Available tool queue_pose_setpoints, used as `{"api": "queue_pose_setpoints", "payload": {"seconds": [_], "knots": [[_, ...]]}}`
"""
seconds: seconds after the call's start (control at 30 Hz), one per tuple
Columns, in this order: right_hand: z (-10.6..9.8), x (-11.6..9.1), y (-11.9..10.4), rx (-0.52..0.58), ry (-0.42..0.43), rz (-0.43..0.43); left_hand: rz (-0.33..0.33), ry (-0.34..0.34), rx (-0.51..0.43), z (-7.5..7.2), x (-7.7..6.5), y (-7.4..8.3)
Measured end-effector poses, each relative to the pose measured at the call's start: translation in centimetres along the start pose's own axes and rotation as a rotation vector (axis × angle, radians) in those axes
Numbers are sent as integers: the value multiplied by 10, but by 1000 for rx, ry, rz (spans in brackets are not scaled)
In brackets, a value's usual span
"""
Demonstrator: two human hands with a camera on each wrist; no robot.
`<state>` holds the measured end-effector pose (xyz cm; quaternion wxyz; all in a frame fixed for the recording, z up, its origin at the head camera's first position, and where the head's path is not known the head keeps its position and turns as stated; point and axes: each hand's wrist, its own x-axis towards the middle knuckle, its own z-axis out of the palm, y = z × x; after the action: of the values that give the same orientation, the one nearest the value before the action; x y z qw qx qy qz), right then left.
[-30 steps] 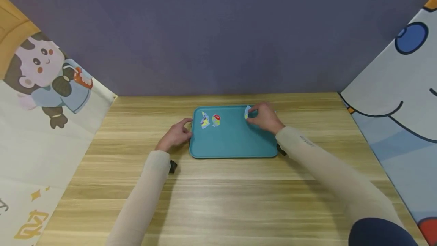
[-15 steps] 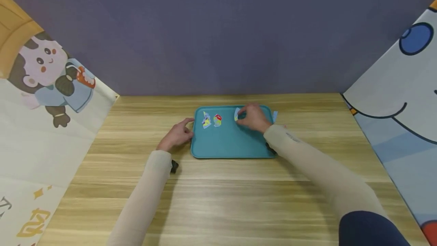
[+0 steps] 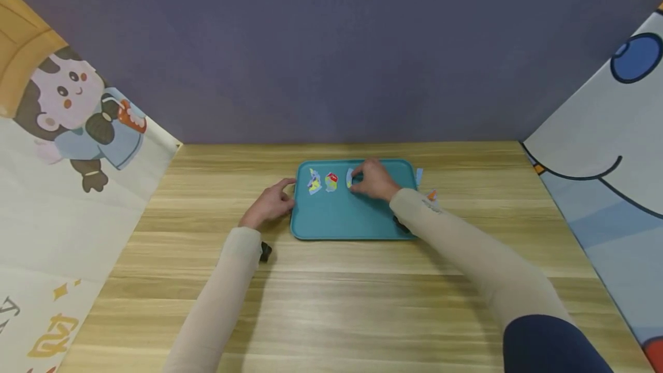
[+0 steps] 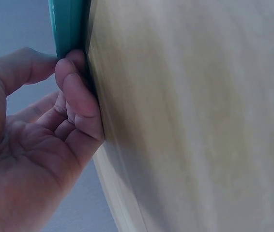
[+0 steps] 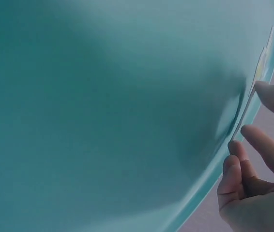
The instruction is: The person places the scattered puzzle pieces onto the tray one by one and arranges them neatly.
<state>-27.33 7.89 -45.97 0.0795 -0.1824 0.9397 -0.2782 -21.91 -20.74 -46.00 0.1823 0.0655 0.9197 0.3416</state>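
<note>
A teal tray [image 3: 336, 220] lies on the wooden table. At its left edge, my left hand [image 3: 268, 205] holds the rim; in the left wrist view, its thumb and curled fingertips meet the tray edge [image 4: 69, 26]. Over the upper middle of the tray, my right hand [image 3: 375, 181] pinches a narrow, pale blue flat puzzle piece [image 3: 349, 178]. The right wrist view shows this thin piece [image 5: 244, 112] edge-on, tilted just over the tray surface. Left of it lie two printed puzzle pieces: one red and yellow-green [image 3: 331, 182], one blue, yellow and purple [image 3: 313, 182].
Just right of the tray lie a pale blue piece [image 3: 419, 175] and an orange-marked piece [image 3: 432, 195], partly behind the right sleeve [image 3: 466, 246]. A dark wall [image 3: 336, 62] stands behind the table [image 3: 331, 304], with cartoon panels at both sides.
My right hand has moved left across the tray with the pale blue puzzle piece, closer to the two lying pieces. The pieces right of the tray have come into view. My left hand stays at the rim.
</note>
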Motion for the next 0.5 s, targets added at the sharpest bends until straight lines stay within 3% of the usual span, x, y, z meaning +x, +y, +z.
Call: {"api": "queue_pose_setpoints", "payload": {"seconds": [0.5], "knots": [[5,5,-2,-31,-48,17,2,6,-5,1,0,1]]}}
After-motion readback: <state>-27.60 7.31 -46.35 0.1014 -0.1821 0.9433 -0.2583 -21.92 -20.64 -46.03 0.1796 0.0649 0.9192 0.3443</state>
